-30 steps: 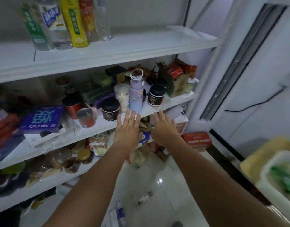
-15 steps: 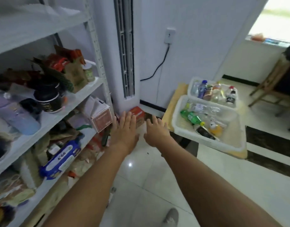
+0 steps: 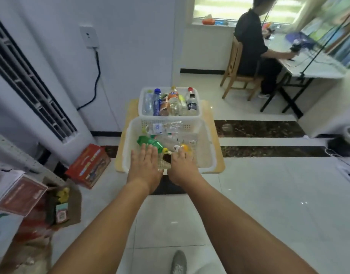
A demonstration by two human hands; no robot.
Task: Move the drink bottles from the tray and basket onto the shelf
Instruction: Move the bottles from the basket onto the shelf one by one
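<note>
A white basket (image 3: pixel 206 135) stands on a low wooden table (image 3: pixel 217 155), holding a green bottle (image 3: pixel 150 142), an orange-capped bottle (image 3: pixel 185 147) and clear bottles (image 3: pixel 166 128) lying flat. Behind it a smaller white tray (image 3: pixel 198 101) holds several upright drink bottles, among them a blue bottle (image 3: pixel 156 101) and an orange soda bottle (image 3: pixel 173 95). My left hand (image 3: pixel 144 167) hovers flat and empty over the basket's near edge, fingers near the green bottle. My right hand (image 3: pixel 183 168) reaches in beside it, fingers extended toward the orange-capped bottle, holding nothing.
The shelf's edge with boxes (image 3: pixel 18 192) sits at the left, a red carton (image 3: pixel 89 165) on the floor below a standing air conditioner (image 3: pixel 28 80). A person (image 3: pixel 251 42) sits on a wooden chair at a desk (image 3: pixel 316 66) at the back right.
The view swung from the shelf round to the basket and tray. Both empty hands moved forward and now hang over the basket's near side.
</note>
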